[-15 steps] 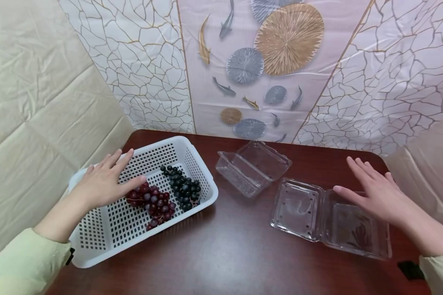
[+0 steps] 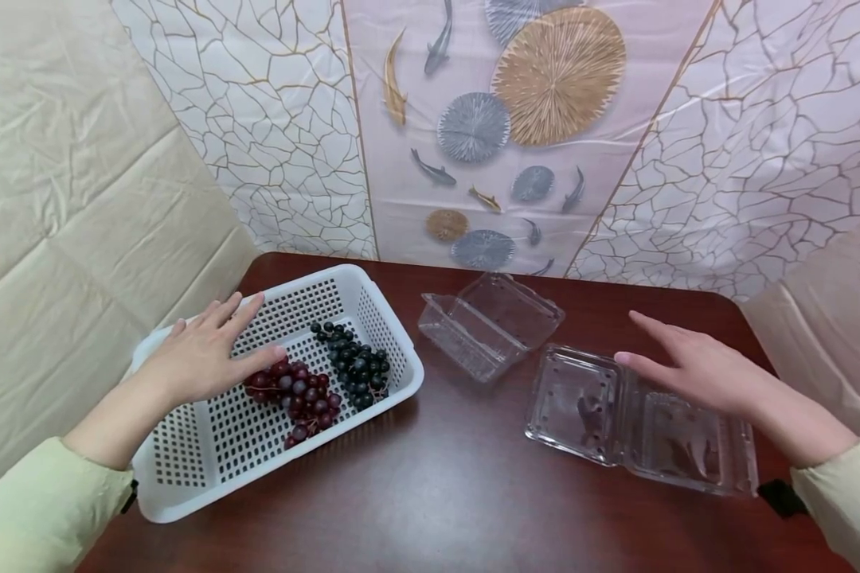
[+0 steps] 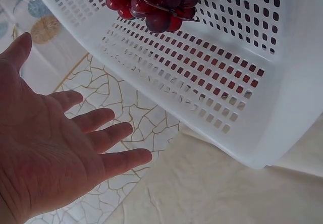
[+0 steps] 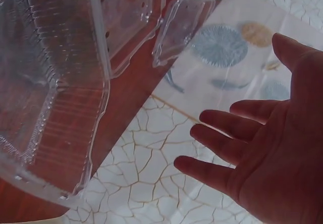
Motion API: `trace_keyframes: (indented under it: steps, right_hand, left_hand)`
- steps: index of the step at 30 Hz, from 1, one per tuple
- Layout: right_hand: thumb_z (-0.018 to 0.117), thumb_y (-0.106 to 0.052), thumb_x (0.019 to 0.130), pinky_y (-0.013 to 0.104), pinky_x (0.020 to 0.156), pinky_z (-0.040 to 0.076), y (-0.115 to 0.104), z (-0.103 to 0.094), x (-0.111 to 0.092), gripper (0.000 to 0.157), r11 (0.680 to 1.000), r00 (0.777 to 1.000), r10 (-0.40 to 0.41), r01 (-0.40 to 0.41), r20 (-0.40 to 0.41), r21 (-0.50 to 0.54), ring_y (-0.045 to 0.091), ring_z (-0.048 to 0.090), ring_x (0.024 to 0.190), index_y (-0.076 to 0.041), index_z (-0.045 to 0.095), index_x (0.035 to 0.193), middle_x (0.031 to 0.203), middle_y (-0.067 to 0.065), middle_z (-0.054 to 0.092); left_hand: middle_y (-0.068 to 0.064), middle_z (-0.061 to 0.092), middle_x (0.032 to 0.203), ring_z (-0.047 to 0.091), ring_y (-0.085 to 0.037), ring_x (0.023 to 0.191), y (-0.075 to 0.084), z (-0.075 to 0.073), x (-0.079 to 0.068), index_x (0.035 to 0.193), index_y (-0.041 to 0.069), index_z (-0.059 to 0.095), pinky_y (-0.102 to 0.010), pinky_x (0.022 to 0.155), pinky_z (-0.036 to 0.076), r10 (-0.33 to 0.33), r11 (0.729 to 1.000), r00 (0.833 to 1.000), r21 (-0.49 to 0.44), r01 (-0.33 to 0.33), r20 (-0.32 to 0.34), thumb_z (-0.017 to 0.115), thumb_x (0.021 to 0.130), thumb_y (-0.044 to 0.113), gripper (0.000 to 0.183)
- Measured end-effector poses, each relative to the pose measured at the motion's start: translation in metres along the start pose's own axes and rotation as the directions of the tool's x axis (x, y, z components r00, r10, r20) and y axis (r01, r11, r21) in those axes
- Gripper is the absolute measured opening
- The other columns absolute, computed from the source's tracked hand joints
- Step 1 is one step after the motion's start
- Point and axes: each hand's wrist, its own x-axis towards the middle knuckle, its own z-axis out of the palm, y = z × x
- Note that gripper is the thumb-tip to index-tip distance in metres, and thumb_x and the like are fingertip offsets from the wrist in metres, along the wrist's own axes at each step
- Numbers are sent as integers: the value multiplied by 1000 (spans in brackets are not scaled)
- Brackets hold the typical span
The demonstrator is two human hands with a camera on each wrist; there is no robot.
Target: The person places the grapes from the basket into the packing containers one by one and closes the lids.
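Note:
My left hand hovers over the left part of a white perforated basket, its fingers spread and nothing in them. Inside the basket lie a bunch of red grapes and, to its right, a bunch of dark grapes. The red bunch also shows at the top of the left wrist view. On the right, my right hand is held above an opened clear plastic clamshell box, empty, with fingers extended. The right wrist view shows that clamshell box apart from the fingers.
A second clear clamshell box stands open at the back middle of the dark red table. Behind the table hangs a patterned cloth, and beige cloth covers the left side.
My right hand has shifted left over the clear box and turned a little, so fewer of its fingers show. The left hand has barely moved; basket and grapes stay put.

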Motion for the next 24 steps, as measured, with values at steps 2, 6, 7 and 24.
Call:
trace_keyframes:
  steps: [2, 6, 7, 24]
  right_hand:
    - [47, -61, 94, 63, 96, 37, -4, 0, 4, 81, 1000, 1000, -14, 14, 11, 19, 47, 43, 128, -6, 29, 151, 145, 27, 40]
    - [46, -61, 94, 60, 95, 42, -11, 2, 12, 79, 998, 999, -28, 26, 34, 59, 43, 51, 123, -2, 39, 145, 137, 25, 51]
    - [46, -60, 94, 59, 94, 43, -13, 3, 14, 77, 997, 999, -35, 32, 38, 64, 42, 53, 121, -1, 41, 143, 134, 24, 54]
    - [44, -55, 97, 40, 81, 55, -35, 30, 52, 60, 937, 968, -81, -7, 237, 349, 23, 65, 103, -7, 58, 130, 111, 4, 69]
  left_hand:
    - [-24, 11, 158, 12, -51, 141, -1, 0, 0, 156, 21, 5, -75, 104, 9, 7, 1000, 1000, -3, -7, 6, 38, 88, 74, 93]
    - [-23, 11, 158, 12, -51, 141, -2, 1, -1, 156, 23, 3, -75, 104, 9, 17, 1000, 1000, -5, -17, 10, 37, 88, 75, 92]
    - [-23, 11, 158, 12, -51, 141, -2, 1, -2, 156, 24, 3, -75, 104, 9, 19, 1000, 1000, -4, -19, 9, 37, 88, 75, 92]
    - [-25, 22, 155, 25, -48, 138, 4, 7, -3, 155, 15, 18, -69, 106, 22, 91, 995, 996, 29, -91, 6, 39, 89, 73, 91]
